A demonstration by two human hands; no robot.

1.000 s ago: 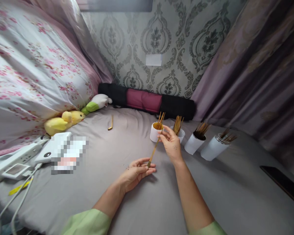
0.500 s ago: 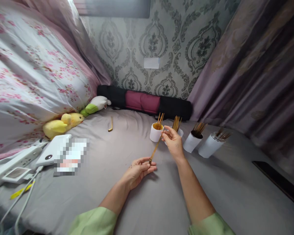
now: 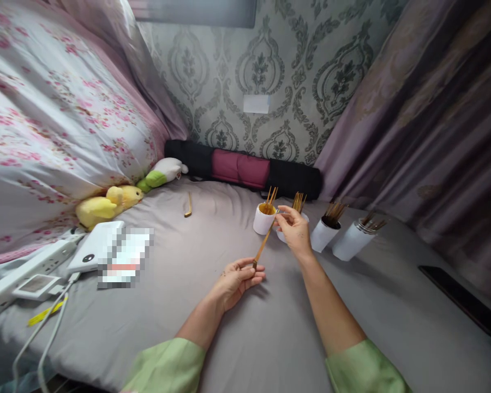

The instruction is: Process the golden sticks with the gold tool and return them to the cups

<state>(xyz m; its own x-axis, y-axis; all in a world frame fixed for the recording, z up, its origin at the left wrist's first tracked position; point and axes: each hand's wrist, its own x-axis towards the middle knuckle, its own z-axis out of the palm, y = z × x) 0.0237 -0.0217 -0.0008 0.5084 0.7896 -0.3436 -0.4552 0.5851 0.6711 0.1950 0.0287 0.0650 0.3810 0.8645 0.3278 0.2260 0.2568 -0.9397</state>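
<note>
From the left hand (image 3: pixel 234 280), there's a fuzzy yellow plush toy (image 3: pixel 102 208) at 10 o'clock, a bent gold piece (image 3: pixel 190 209) at 11 and a white cup (image 3: pixel 263 221) of thin sticks (image 3: pixel 272 195) at 1. The right hand (image 3: pixel 295 231) blocks part of another cup (image 3: pixel 281 236). Wrinkly grey sheet (image 3: pixel 118 322) underneath. The slim amber stick (image 3: pixel 263 244) slants between both hands, left fingers (image 3: pixel 257 275) clamped on its lower end, right ones pinching the top.

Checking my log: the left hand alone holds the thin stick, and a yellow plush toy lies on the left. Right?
Not alone: in the head view, the right hand holds the far end of the thin stick, the left hand its near end. A yellow plush toy does lie on the left.
</note>
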